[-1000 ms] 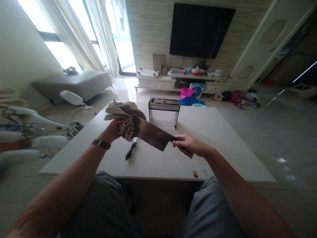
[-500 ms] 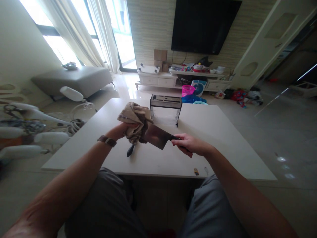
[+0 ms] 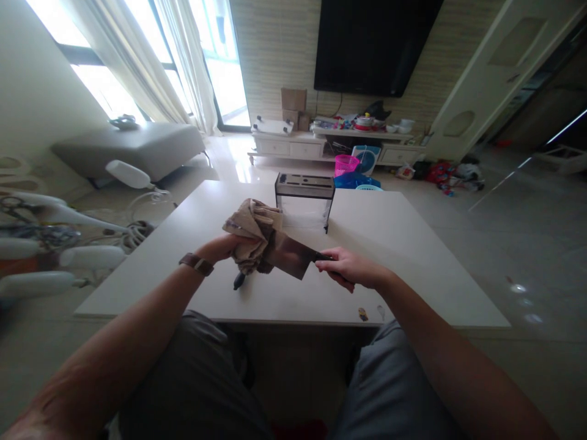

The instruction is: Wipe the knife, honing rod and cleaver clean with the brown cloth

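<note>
Steadily, the right hand (image 3: pixel 346 267) grasped the cleaver (image 3: pixel 291 255) by its handle (image 3: pixel 322 256), above the worktop (image 3: pixel 403 256) between near and far edges, while the left hand (image 3: pixel 224 247) clasped a bunched cloth (image 3: pixel 252 229) against its blade (image 3: pixel 298 261).

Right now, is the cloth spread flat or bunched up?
Bunched up: the cloth gathers in thick folds in the left hand, against the cleaver.
</note>
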Demonstrator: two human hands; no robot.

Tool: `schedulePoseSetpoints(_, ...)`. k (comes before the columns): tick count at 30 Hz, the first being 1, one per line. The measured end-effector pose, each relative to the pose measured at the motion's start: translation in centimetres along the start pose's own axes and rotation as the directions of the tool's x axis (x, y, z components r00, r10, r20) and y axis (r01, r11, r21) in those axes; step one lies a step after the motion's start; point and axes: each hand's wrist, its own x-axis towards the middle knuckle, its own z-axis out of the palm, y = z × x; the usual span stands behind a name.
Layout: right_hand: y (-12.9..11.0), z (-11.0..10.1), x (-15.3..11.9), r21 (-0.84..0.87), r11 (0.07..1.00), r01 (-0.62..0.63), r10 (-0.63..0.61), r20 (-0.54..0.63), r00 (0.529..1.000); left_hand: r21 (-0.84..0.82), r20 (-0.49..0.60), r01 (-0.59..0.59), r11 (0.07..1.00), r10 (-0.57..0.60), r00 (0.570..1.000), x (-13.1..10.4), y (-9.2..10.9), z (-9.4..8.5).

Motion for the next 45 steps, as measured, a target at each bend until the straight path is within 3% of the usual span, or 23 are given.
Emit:
schedulePoseSetpoints(3,0.0,0.3,0.3,0.008,1.000,0.024,-0.023,-0.040,0.999,0.097,-0.058,0.102,0.990,-0.096,0.994,0.2,0.6,0.7)
schedulePoseSetpoints(10,0.1,0.7,0.5,0.099,0.992,0.083,-0.068,-0.143,0.987,-0.151,-0.016,-0.053,0.987,0.051,0.999,1.0,1.6,0.3)
schedulePoseSetpoints(13,0.0,0.9,0.7,0.174,0.980,0.099,-0.066,-0.186,0.980,-0.195,-0.007,-0.008,0.981,0.007,1.000,1.0,0.9,0.3)
schedulePoseSetpoints(20,0.7,3.5,2.3,0.300,0.947,0.114,-0.056,-0.194,0.979,-0.200,0.078,0.112,0.973,-0.098,0.992,-0.1,-0.8,3.7)
schedulePoseSetpoints(24,1.0,4.7,3.0,0.290,0.949,0.125,-0.072,-0.186,0.980,-0.237,0.040,0.058,0.970,-0.050,0.998,-0.2,-0.8,4.7)
schedulePoseSetpoints(29,0.4,5.1,3.0,0.275,0.949,0.153,-0.095,-0.215,0.972,-0.300,0.023,-0.083,0.950,0.094,0.995,0.8,-0.1,3.9)
schedulePoseSetpoints(32,0.4,5.3,2.8,0.269,0.951,0.155,-0.092,-0.230,0.969,-0.331,0.014,-0.097,0.939,0.107,0.994,1.1,0.2,3.3)
schedulePoseSetpoints(39,1.0,6.0,3.2,0.323,0.924,0.203,-0.104,-0.299,0.949,-0.366,0.008,-0.072,0.928,0.081,0.997,-0.1,-0.1,4.4)
schedulePoseSetpoints(45,1.9,6.7,4.0,0.291,0.937,0.191,-0.101,-0.298,0.949,-0.287,0.046,0.075,0.955,-0.065,0.997,-1.0,-1.3,5.8)
